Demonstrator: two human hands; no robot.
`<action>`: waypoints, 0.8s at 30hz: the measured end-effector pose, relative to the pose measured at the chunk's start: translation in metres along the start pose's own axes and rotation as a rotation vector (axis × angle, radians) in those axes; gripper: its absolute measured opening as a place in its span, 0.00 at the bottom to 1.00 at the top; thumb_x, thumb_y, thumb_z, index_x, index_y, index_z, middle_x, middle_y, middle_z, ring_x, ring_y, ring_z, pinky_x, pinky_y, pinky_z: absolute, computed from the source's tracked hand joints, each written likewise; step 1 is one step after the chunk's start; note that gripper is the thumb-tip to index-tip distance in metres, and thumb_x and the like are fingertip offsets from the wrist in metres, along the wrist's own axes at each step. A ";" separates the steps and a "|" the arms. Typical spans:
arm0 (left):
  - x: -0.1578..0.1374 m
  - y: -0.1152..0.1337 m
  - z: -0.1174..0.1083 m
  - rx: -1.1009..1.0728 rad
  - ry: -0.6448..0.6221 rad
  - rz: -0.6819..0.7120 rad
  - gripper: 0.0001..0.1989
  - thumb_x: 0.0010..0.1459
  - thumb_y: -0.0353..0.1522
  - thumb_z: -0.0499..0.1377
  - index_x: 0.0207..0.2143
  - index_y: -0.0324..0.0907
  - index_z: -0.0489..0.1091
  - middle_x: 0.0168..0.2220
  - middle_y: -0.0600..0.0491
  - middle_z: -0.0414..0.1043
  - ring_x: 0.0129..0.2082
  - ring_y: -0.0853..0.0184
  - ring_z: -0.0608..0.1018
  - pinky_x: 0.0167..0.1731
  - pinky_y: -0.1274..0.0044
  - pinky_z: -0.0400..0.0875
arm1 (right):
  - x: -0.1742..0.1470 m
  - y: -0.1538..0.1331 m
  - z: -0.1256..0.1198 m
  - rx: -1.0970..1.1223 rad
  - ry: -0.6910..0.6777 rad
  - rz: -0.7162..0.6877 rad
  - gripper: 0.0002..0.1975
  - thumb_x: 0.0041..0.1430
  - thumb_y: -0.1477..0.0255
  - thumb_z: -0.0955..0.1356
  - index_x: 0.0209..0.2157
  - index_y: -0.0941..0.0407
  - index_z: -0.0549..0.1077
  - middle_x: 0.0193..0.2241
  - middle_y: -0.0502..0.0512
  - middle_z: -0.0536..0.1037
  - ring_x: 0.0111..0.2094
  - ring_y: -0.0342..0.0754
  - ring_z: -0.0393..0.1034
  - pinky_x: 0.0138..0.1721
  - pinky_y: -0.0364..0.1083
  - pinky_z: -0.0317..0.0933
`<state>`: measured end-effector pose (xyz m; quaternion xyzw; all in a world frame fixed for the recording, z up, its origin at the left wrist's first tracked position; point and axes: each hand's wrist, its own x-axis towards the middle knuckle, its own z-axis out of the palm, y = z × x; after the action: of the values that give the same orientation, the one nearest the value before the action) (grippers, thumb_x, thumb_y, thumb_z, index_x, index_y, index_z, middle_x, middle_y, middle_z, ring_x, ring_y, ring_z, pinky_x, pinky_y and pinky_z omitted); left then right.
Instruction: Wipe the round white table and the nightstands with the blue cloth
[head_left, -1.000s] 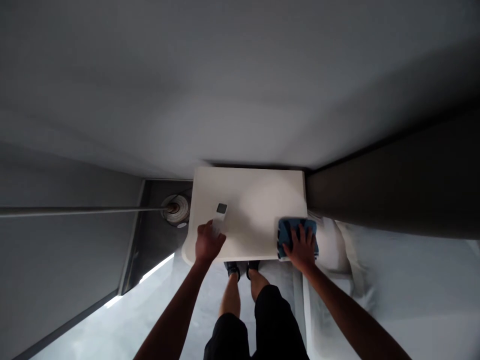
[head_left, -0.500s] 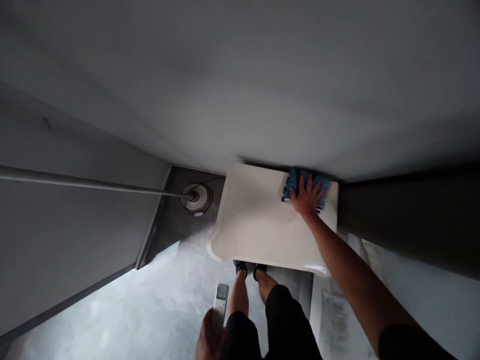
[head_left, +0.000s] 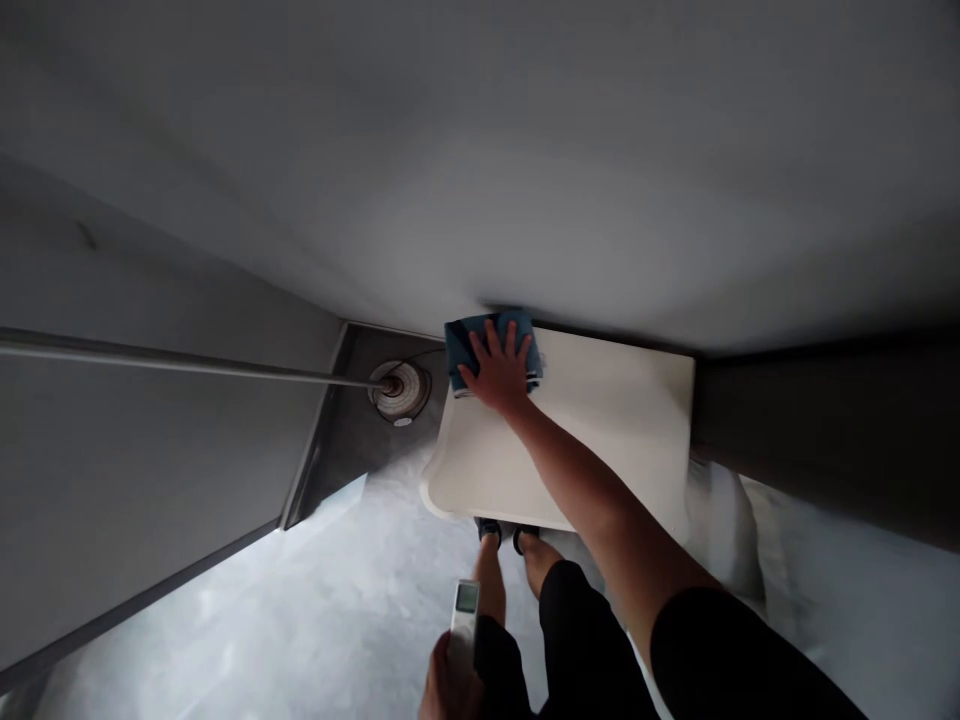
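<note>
My right hand (head_left: 501, 372) lies flat with fingers spread on a folded blue cloth (head_left: 466, 345). It presses the cloth against the far left corner of a cream-white tabletop (head_left: 600, 420), and the cloth's edge reaches past the corner. Low in the view, my left hand (head_left: 444, 685) is closed around a white remote control (head_left: 464, 625) with a small grey screen at its top. Part of that hand is cut off by the bottom edge.
The tabletop's far edge runs along a grey wall (head_left: 525, 200). On the left, a long pole (head_left: 187, 365) rises from a round base (head_left: 400, 390) with a cord around it. My feet stand on the pale floor (head_left: 322, 600) by the near edge. A dark panel (head_left: 825, 430) borders the right.
My right hand and the cloth have slid left across the tabletop, from the far right corner to the far left one. The remote control appears slightly further right and lower.
</note>
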<state>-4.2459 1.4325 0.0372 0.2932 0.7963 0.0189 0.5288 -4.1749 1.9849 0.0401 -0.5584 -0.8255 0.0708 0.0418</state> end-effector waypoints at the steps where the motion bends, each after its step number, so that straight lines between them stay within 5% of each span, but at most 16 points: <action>1: 0.002 0.000 -0.004 -0.031 0.019 0.014 0.38 0.57 0.55 0.57 0.71 0.69 0.70 0.65 0.47 0.86 0.72 0.35 0.82 0.71 0.53 0.81 | -0.011 0.025 -0.002 0.001 -0.004 0.043 0.44 0.86 0.46 0.65 0.87 0.58 0.57 0.89 0.64 0.47 0.85 0.86 0.32 0.79 0.89 0.37; 8: 0.003 0.000 -0.006 -0.186 0.148 0.069 0.37 0.63 0.55 0.57 0.71 0.53 0.68 0.67 0.41 0.85 0.72 0.37 0.82 0.74 0.50 0.78 | -0.139 0.259 -0.040 -0.091 0.038 0.533 0.40 0.83 0.53 0.60 0.86 0.59 0.63 0.87 0.73 0.54 0.85 0.87 0.41 0.78 0.91 0.40; 10: -0.001 -0.004 0.000 -0.260 0.192 0.085 0.39 0.65 0.54 0.58 0.71 0.44 0.67 0.66 0.35 0.85 0.70 0.38 0.85 0.72 0.51 0.80 | -0.164 0.297 -0.050 -0.089 0.032 0.619 0.40 0.84 0.53 0.59 0.87 0.58 0.61 0.88 0.72 0.52 0.85 0.85 0.43 0.78 0.89 0.45; 12: -0.004 -0.010 0.004 -0.288 0.177 0.090 0.40 0.65 0.53 0.58 0.71 0.38 0.68 0.66 0.32 0.84 0.68 0.42 0.86 0.71 0.57 0.81 | -0.170 0.299 -0.052 -0.090 0.049 0.672 0.40 0.85 0.53 0.58 0.87 0.58 0.59 0.88 0.71 0.51 0.86 0.84 0.42 0.79 0.86 0.47; 14: -0.007 -0.017 0.004 -0.270 0.142 0.065 0.41 0.62 0.51 0.60 0.71 0.36 0.69 0.66 0.31 0.84 0.67 0.44 0.86 0.68 0.61 0.82 | -0.158 0.262 -0.045 -0.101 0.077 0.708 0.41 0.85 0.53 0.57 0.87 0.61 0.59 0.88 0.76 0.49 0.86 0.86 0.40 0.78 0.87 0.46; 16: -0.011 -0.021 0.000 -0.253 0.140 0.052 0.41 0.62 0.51 0.61 0.70 0.37 0.70 0.66 0.32 0.84 0.67 0.46 0.87 0.66 0.64 0.83 | -0.137 0.196 -0.030 -0.098 0.065 0.686 0.42 0.85 0.54 0.58 0.87 0.65 0.59 0.87 0.80 0.48 0.85 0.91 0.38 0.75 0.93 0.41; 21: -0.018 -0.013 -0.014 -0.250 0.175 0.067 0.37 0.59 0.46 0.66 0.67 0.39 0.72 0.64 0.33 0.85 0.64 0.44 0.88 0.65 0.60 0.84 | -0.086 -0.004 0.014 0.032 -0.086 0.300 0.42 0.83 0.49 0.66 0.87 0.55 0.61 0.89 0.67 0.45 0.86 0.91 0.29 0.76 0.95 0.32; 24: -0.018 0.000 -0.019 -0.166 0.161 0.051 0.37 0.57 0.44 0.66 0.67 0.41 0.74 0.64 0.35 0.86 0.66 0.44 0.87 0.66 0.62 0.84 | -0.074 -0.074 0.021 0.138 -0.057 0.106 0.40 0.84 0.50 0.69 0.86 0.52 0.61 0.90 0.61 0.47 0.86 0.87 0.32 0.77 0.92 0.32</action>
<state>-4.2568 1.4293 0.0607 0.2660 0.8241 0.1215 0.4850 -4.2187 1.8878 0.0319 -0.5950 -0.7887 0.1455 0.0531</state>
